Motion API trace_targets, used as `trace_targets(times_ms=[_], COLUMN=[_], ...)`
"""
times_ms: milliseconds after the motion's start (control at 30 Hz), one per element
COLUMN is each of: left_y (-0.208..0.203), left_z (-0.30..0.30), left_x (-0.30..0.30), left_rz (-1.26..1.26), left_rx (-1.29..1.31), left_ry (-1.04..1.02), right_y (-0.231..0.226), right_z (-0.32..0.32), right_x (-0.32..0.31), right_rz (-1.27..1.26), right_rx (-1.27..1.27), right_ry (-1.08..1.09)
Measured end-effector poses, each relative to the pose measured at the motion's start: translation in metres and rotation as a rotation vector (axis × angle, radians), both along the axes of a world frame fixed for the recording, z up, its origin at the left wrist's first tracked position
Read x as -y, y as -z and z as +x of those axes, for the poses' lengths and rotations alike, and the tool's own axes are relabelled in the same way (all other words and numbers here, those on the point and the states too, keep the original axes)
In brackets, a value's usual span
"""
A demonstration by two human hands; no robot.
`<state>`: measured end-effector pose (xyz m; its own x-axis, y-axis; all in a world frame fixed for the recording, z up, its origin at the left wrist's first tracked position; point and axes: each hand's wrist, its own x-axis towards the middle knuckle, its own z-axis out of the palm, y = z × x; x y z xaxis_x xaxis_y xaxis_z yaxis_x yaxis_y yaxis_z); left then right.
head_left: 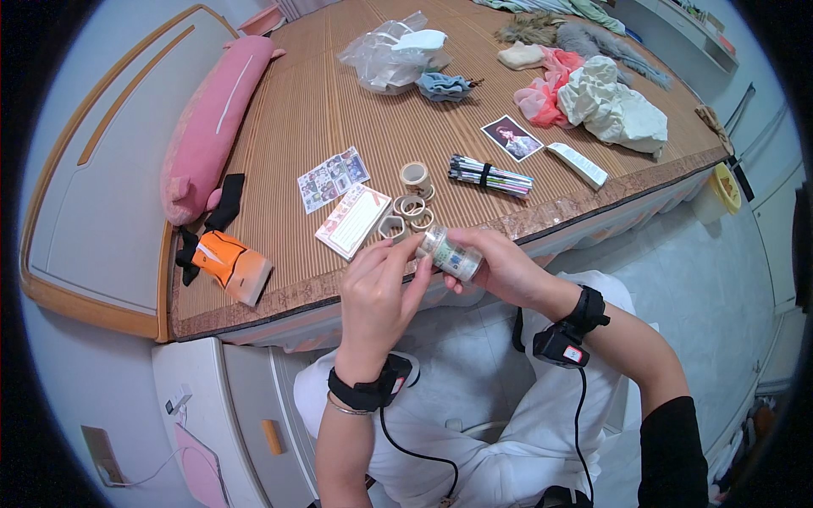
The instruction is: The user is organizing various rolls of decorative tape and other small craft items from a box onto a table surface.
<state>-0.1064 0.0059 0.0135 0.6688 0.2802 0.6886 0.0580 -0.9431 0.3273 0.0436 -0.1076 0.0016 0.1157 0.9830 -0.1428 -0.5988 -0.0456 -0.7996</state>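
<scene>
A stack of patterned washi tape rolls [454, 256] is held up just off the near edge of the bed. My right hand [504, 267] is wrapped round the stack from the right. At its left end, my left hand [377, 292] has thumb and fingertips closed on the end roll; the fingers partly hide the grip. Several loose tape rolls [410, 206] lie on the mat just beyond my hands, one wider roll [415, 175] among them. Left of those are a note pad [354, 220] with a pale patterned border and a sticker sheet [333, 179].
On the bed mat [296, 110] lie a strapped bundle of pens [491, 175], a photo card [511, 138], a white box [577, 165], an orange pack [230, 267], a pink plush pillow [220, 127], a plastic bag [394, 55] and crumpled cloth [610, 106]. A white cabinet [190, 364] stands lower left.
</scene>
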Motion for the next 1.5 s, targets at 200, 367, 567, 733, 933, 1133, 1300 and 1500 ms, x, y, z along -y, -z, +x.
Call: trace_targets(times_ms=[200, 367, 567, 733, 933, 1133, 1300, 1500], left_y=[0.0012, 0.0031, 0.0052, 0.0026, 0.0037, 0.0072, 0.0046, 0.0051], left_z=[-0.0001, 0.0002, 0.0014, 0.0020, 0.0026, 0.0039, 0.0033, 0.0013], left_x=[0.0016, 0.0021, 0.0025, 0.0032, 0.0044, 0.0042, 0.0049, 0.0050], left_rz=[0.008, 0.039, 0.085, 0.172, 0.171, 0.041, 0.018, 0.013], left_rx=[-0.004, 0.008, 0.022, 0.021, 0.014, -0.017, -0.016, -0.012], left_ry=[-0.014, -0.028, -0.040, 0.009, 0.013, -0.013, 0.011, 0.041], right_y=[0.0089, 0.0091, 0.0084, 0.0090, 0.0070, 0.0056, 0.0022, 0.0090], right_z=[0.0004, -0.0008, -0.0016, -0.0003, -0.0047, -0.0070, -0.0055, -0.0073], right_x=[-0.0032, -0.0025, -0.0017, 0.0023, 0.0029, 0.0018, 0.0032, 0.0045], right_rz=[0.047, 0.036, 0.030, 0.054, 0.068, 0.071, 0.072, 0.126], right_rx=[0.110, 0.102, 0.070, 0.081, 0.141, 0.332, 0.396, 0.460], right_ry=[-0.016, -0.019, -0.010, -0.011, 0.018, 0.137, 0.121, 0.148])
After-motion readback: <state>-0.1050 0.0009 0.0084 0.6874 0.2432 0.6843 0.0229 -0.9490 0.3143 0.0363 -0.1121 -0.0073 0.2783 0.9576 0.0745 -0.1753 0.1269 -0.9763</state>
